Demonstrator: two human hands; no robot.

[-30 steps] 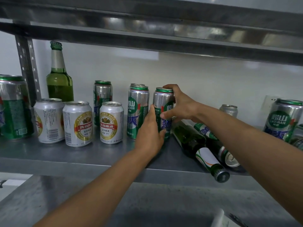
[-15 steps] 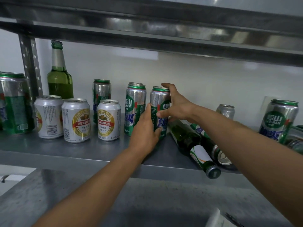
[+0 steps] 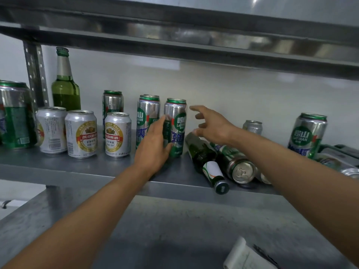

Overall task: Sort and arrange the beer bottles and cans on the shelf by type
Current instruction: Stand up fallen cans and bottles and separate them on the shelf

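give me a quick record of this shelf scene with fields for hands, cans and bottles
left hand: touches the tall can, fingers up its left side
right hand: open, fingers spread, just right of the tall can, not touching
tall can: upright on the shelf, next to a matching can
short cans: three white and gold, upright at left
standing bottle: green, back left
lying bottle: green, on its side, cap toward the shelf edge
lying can: on its side, right of the lying bottle
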